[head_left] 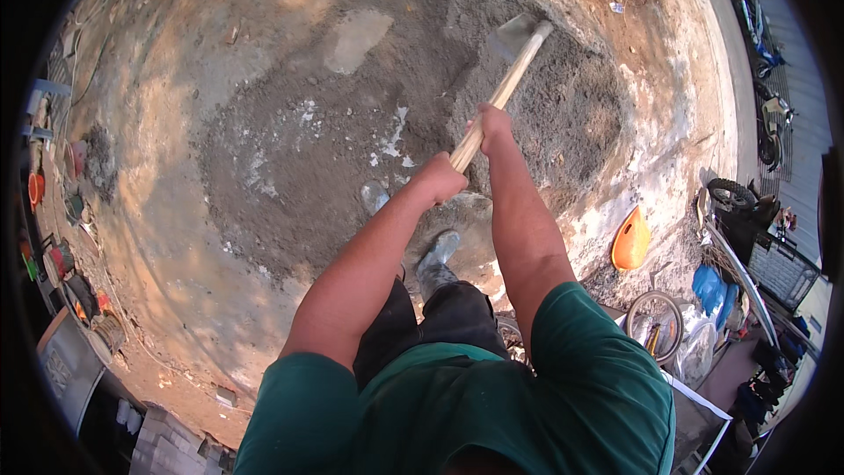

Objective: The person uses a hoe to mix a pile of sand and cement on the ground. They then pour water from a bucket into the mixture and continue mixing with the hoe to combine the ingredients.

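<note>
1. A long, pale wood-handled hoe (508,84) is gripped in both hands: the left hand (440,179) is closed around the handle nearer the body, the right hand (494,126) farther along toward the blade.
2. The broad grey metal blade (510,35) is held at the far side of a loose, dark-grey, sand-like heap (576,114); whether its edge is buried cannot be told.
3. The heap is apparently being turned or drawn over.
4. A firm pull seems called for, with the grey, dirt-smeared boots (436,264) kept clear.
</note>
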